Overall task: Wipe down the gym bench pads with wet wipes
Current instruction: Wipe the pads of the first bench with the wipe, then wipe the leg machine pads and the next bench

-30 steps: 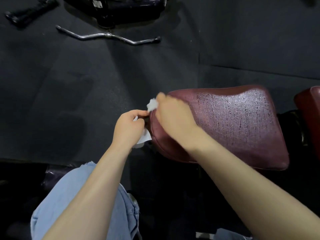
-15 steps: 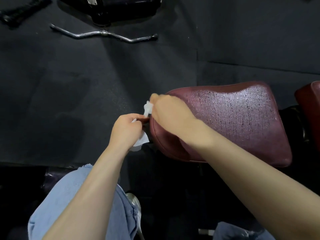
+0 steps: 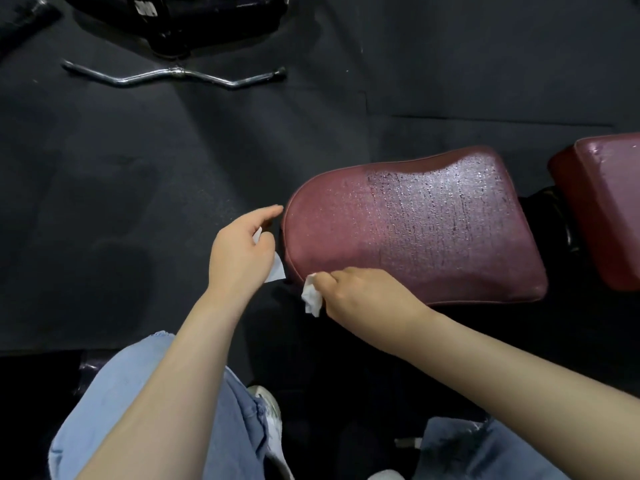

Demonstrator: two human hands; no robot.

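White wipe (image 3: 311, 299) bunched in the right hand's (image 3: 363, 292) curled fingers has slid from the pad's front tip down to its near edge, so the rim's getting done now; left hand (image 3: 239, 252) pinches a second wipe (image 3: 277, 270) beside the maroon seat pad (image 3: 415, 230), wet and cracked on top

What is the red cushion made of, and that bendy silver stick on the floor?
The red cushion looks like vinyl or fake leather: smooth, piped edge, glistening with wet streaks, surface cracked. The silver stick looks like chromed steel: bright mirror shine, thin and rigid. The floor seems to be dull black rubber matting, with seams showing.
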